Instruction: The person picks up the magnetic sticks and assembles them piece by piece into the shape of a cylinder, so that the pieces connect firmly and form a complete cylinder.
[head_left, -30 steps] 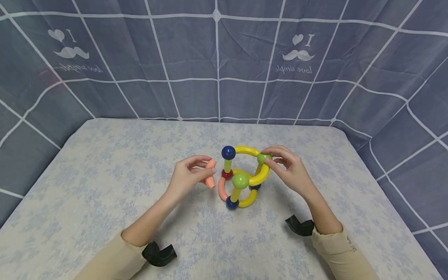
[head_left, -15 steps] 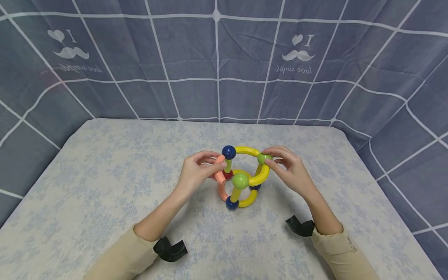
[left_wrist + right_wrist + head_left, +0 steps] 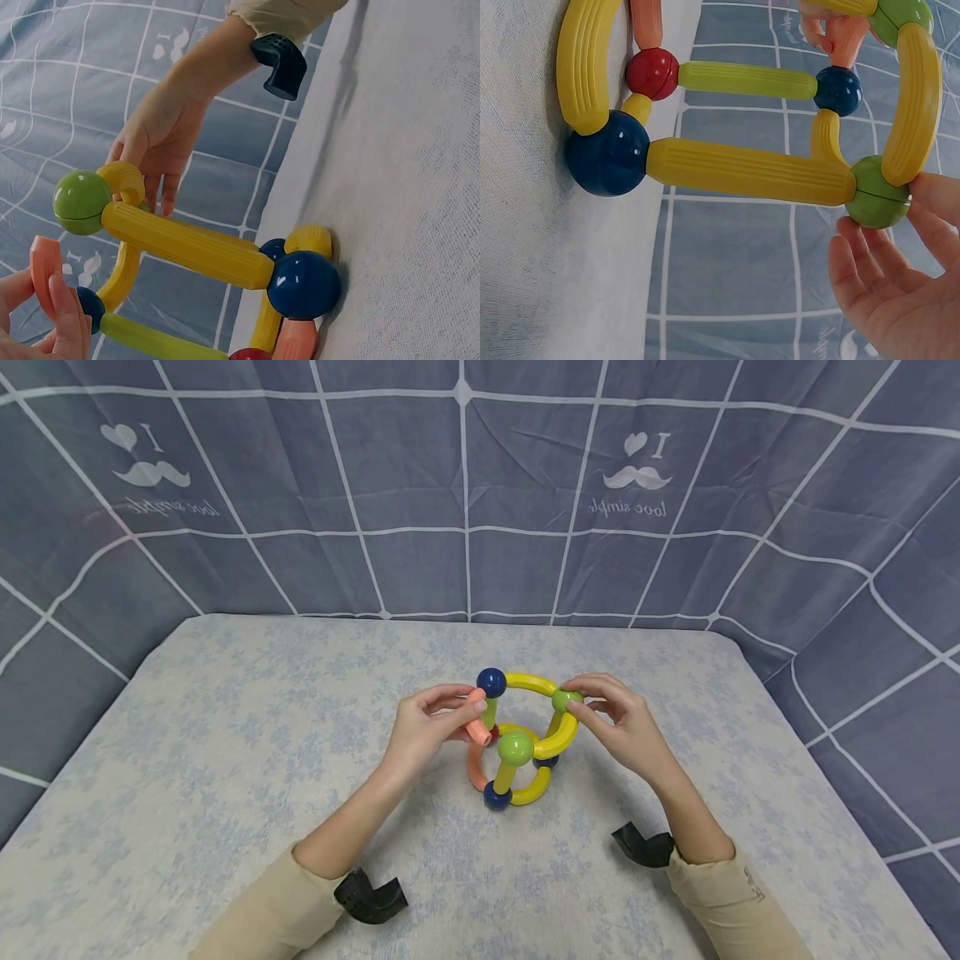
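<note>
My left hand [image 3: 423, 727] pinches a curved salmon rod [image 3: 477, 729] between thumb and fingers. The rod's upper end is at the dark blue ball [image 3: 491, 682] on the structure's back left corner, seemingly touching it; its lower end hangs free near the front green ball [image 3: 516, 748]. My right hand [image 3: 622, 727] holds the other green ball [image 3: 879, 193] at the upper right between thumb and fingers. This ball-and-rod structure stands on the table, with upright rods, yellow curved rods [image 3: 557, 740] on top, and a lower ring including a salmon curve [image 3: 476, 768]. The red ball [image 3: 652, 73] is at its base.
A pale, blue-patterned cloth [image 3: 262, 735] covers the table. Grey-blue curtains [image 3: 420, 485] with white lines rise behind and at both sides. Black curved mounts [image 3: 371, 897] sit at both wrists.
My left hand has carried the salmon rod rightward from beside the structure to the upper blue ball, and the rod's lower end has swung right. My right hand stays on the green ball.
</note>
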### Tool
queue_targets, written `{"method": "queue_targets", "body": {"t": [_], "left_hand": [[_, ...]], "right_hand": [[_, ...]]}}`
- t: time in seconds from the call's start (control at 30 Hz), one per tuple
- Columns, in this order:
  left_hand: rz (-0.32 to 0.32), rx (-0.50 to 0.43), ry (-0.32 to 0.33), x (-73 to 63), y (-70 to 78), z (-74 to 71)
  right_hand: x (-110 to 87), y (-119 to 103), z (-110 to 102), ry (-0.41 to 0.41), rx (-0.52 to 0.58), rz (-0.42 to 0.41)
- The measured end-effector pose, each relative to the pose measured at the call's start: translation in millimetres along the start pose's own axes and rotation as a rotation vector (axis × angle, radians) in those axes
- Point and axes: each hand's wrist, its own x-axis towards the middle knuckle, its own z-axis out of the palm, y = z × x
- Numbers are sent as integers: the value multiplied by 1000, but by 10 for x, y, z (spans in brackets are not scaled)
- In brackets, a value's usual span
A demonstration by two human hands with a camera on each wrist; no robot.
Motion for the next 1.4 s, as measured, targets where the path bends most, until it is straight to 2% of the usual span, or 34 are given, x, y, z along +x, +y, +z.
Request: {"method": "queue_targets", "body": {"t": [0.27,0.8,1.03,1.13,1.3,1.4], "left_hand": [[-13,-40,3,-17,-16,23],[26,-45,67,-41,-35,127],[55,-22,52,-49,-46,122],[107,29,40,-56,-56,119],[265,100,10,-66,-90,132],[323,115,-5,-71,-103,143]], "right_hand": [[-2,-1,3,-1,-4,8],[0,-1,2,-3,-9,3],[2,2,-4,-3,-12,0],[6,6,-7,-7,-14,-1],[20,34,-21,-35,5,-4],[39,75,-42,-74,49,5]]}}
